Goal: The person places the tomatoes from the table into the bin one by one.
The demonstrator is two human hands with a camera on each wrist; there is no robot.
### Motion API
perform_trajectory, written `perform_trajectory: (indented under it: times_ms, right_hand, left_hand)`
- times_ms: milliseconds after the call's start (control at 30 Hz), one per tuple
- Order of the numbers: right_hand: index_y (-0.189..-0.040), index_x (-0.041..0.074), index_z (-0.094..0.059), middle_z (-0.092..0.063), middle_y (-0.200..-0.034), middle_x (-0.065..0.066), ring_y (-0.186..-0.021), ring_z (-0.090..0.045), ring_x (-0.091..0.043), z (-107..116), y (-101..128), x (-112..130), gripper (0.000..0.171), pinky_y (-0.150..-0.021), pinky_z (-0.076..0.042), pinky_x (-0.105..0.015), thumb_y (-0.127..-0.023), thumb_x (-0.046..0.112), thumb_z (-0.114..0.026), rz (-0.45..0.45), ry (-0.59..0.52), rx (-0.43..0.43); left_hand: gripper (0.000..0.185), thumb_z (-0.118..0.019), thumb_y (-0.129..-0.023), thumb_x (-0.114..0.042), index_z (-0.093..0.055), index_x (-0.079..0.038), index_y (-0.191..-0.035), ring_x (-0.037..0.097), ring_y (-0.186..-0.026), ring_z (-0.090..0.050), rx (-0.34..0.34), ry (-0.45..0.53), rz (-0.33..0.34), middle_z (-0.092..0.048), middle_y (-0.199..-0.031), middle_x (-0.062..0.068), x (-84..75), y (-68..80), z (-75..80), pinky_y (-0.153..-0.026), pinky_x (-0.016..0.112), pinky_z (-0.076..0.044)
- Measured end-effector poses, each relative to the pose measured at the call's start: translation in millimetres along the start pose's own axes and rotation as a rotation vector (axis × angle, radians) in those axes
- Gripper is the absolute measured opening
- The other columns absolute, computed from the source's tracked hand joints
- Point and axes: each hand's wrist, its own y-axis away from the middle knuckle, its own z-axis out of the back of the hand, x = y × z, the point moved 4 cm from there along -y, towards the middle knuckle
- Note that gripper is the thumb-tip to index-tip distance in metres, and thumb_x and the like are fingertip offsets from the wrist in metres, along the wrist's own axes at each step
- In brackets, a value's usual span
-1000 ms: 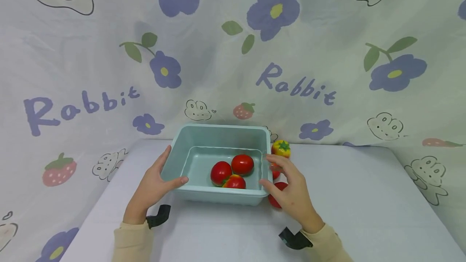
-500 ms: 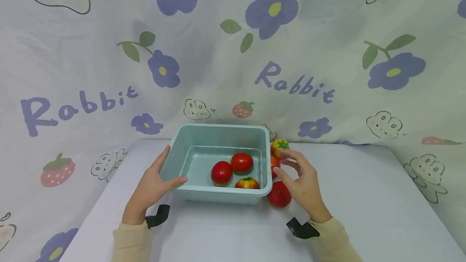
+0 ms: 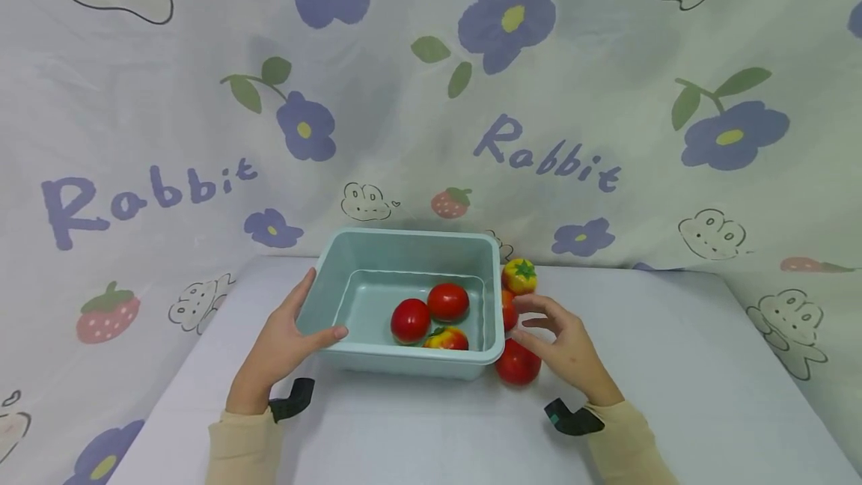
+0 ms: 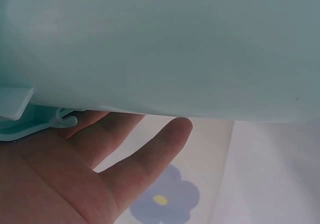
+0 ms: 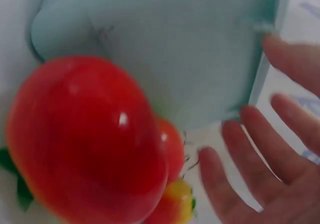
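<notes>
Nearest me, my left hand (image 3: 283, 343) grips the near left corner of the tub (image 3: 404, 364), thumb hooked over the front rim and fingers spread flat along the outer left wall; the left wrist view shows those fingers (image 4: 150, 156) lying under the tub's side. My right hand (image 3: 569, 346) hovers at the tub's right side, fingers loose, parted and holding nothing, as the right wrist view confirms with spread fingers (image 5: 250, 149) beside the fruit. Just under that hand, a red tomato (image 3: 517, 364) rests on the table (image 3: 673, 365), touching or nearly touching the tub's near right corner. Behind it, a second red tomato (image 3: 509, 310) sits against the tub's right wall, close to my fingertips. Inside the tub lie three fruits toward its right half: a red-and-yellow one (image 3: 446, 338) nearest, then two red ones (image 3: 410, 319) (image 3: 448, 301). Farthest on the table, a yellow tomato (image 3: 520, 276) stands by the tub's far right corner. A flower-printed cloth (image 3: 431, 96) hangs behind.
</notes>
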Motion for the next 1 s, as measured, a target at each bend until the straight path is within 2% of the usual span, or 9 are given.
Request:
perform_trajectory:
  times_ms: [133, 333, 767, 1000]
  right_hand:
    - [-0.135, 0.007, -0.058, -0.063, -0.131, -0.008, -0.120, -0.060, -0.029, 0.0, -0.4, -10.4, 0.051, -0.094, -0.056, -0.044, -0.089, 0.015, -0.078, -0.023, -0.030, 0.113]
    - [-0.137, 0.007, -0.057, -0.062, -0.133, -0.010, -0.120, -0.059, -0.035, 3.3, 0.2, -19.7, 0.053, -0.097, -0.053, -0.052, -0.089, 0.018, -0.078, -0.020, -0.018, 0.218]
    - [-0.137, 0.012, -0.058, -0.061, -0.136, -0.003, -0.125, -0.056, -0.034, 7.7, 3.1, -35.8, 0.057, -0.102, -0.047, -0.058, -0.087, 0.023, -0.081, -0.096, 0.049, 0.311]
    - [-0.138, 0.008, -0.058, -0.061, -0.135, -0.005, -0.125, -0.055, -0.034, 7.7, 3.7, -39.6, 0.057, -0.102, -0.048, -0.057, -0.087, 0.024, -0.080, -0.108, 0.060, 0.359]
  left_hand:
    - [0.114, -0.083, -0.082, -0.039, -0.008, -0.015, -0.163, 0.042, -0.151, -0.013, 0.001, -0.004, 0.000, -0.014, -0.167, 0.015, 1.3, -0.3, 0.1, -0.114, 0.070, -0.020]
    - [0.114, -0.083, -0.082, -0.038, -0.007, -0.015, -0.163, 0.041, -0.151, -0.013, 0.006, 0.001, 0.005, -0.013, -0.167, 0.015, 0.6, -0.4, -0.5, -0.114, 0.070, -0.020]
    - [0.113, -0.083, -0.082, -0.041, -0.008, -0.017, -0.163, 0.040, -0.152, -0.013, 0.000, -0.016, 0.014, -0.014, -0.167, 0.014, 2.5, -0.5, -0.6, -0.114, 0.070, -0.020]
    - [0.113, -0.083, -0.082, -0.040, -0.008, -0.016, -0.163, 0.042, -0.151, -0.012, 0.002, -0.006, 0.017, -0.013, -0.167, 0.015, 2.0, -1.0, -0.2, -0.114, 0.071, -0.019]
